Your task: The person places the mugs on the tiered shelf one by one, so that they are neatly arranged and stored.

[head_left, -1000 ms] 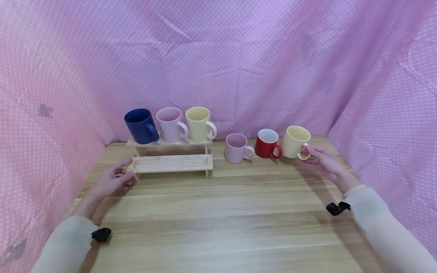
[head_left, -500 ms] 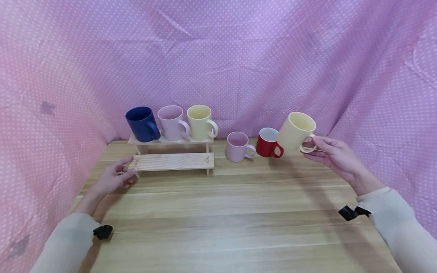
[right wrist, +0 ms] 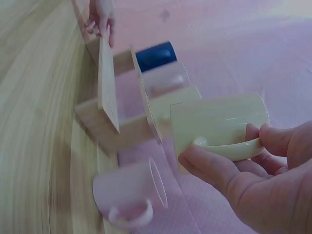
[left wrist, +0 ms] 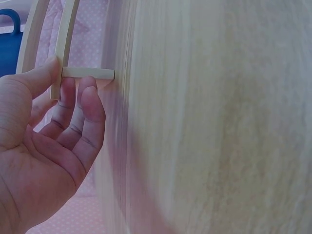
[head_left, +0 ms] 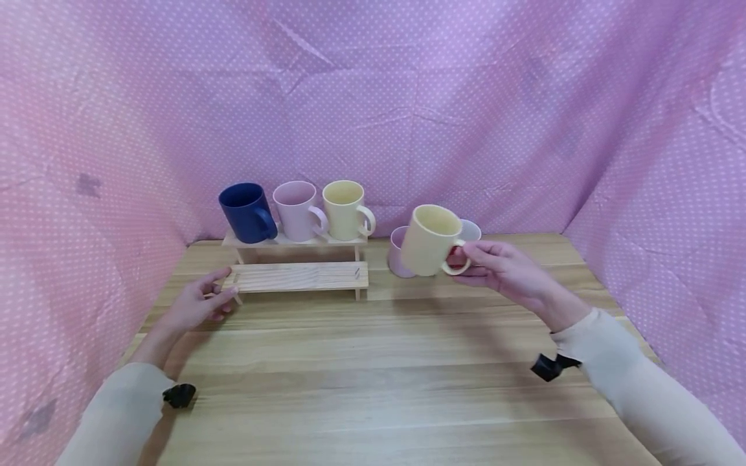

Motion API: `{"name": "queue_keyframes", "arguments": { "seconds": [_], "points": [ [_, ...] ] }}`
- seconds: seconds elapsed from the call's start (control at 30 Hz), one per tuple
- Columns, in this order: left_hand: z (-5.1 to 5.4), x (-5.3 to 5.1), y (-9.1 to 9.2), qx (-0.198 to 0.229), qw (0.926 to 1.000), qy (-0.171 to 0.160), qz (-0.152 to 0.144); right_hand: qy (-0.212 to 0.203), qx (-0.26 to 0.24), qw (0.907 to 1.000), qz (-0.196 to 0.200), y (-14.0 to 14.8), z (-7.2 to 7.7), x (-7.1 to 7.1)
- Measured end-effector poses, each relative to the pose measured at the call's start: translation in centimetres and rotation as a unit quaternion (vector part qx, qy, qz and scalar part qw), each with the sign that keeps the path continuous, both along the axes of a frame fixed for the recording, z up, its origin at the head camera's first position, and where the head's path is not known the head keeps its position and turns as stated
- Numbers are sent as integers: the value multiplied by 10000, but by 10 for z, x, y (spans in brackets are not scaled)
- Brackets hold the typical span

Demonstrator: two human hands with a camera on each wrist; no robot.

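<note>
My right hand holds a yellow mug by its handle, lifted above the table and slightly tilted. Thumb and fingers pinch that handle in the right wrist view. Behind the raised mug, a pink mug and a red mug with a white inside are partly hidden. At the left, my left hand pinches the left end of the lower shelf of a two-tier wooden rack, the thumb against the board. On the upper tier stand a blue mug, a pink mug and a yellow mug.
The rack stands near the back of a wooden table. Pink dotted cloth hangs behind and at both sides. A black wrist camera mount sits on each sleeve.
My right hand has lifted the yellow mug off the table at the far right and carried it left, in front of the red mug. The left hand stays at the rack.
</note>
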State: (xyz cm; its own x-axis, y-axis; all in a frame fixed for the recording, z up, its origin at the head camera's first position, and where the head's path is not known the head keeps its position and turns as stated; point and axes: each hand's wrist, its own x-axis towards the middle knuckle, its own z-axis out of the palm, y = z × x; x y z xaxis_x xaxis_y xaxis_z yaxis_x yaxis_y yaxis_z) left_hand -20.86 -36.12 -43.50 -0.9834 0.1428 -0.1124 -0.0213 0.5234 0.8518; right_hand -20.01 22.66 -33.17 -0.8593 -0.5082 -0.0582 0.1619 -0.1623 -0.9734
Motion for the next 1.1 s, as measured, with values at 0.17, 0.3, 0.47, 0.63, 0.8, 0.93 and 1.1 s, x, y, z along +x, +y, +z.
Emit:
{"name": "queue_keyframes", "arguments": {
  "seconds": [0.17, 0.3, 0.47, 0.63, 0.8, 0.93, 1.1],
  "points": [
    [0, 0, -2, 45, 10000, 29, 8, -105, 98, 9997, 188, -48, -2, -5],
    [1, 0, -3, 92, 9999, -21, 39, -47, 156, 9988, 452, -88, -2, -8],
    [1, 0, -5, 116, 9999, -68, 55, 89, 394, 9966, 712, -137, -10, -15],
    [2, 0, -4, 96, 9999, -55, 83, 201, 627, 9946, 800, -185, -22, -19],
    [1, -2, -2, 176, 9998, -54, 76, 83, 783, 9933, 846, -228, -32, -19],
    [-1, -4, -1, 293, 9995, 25, 89, 184, 963, 9920, 801, -257, -40, -21],
    [-4, -4, -1, 274, 9996, 6, 102, 376, 1237, 9898, 593, -287, -48, -26]
  ]
}}
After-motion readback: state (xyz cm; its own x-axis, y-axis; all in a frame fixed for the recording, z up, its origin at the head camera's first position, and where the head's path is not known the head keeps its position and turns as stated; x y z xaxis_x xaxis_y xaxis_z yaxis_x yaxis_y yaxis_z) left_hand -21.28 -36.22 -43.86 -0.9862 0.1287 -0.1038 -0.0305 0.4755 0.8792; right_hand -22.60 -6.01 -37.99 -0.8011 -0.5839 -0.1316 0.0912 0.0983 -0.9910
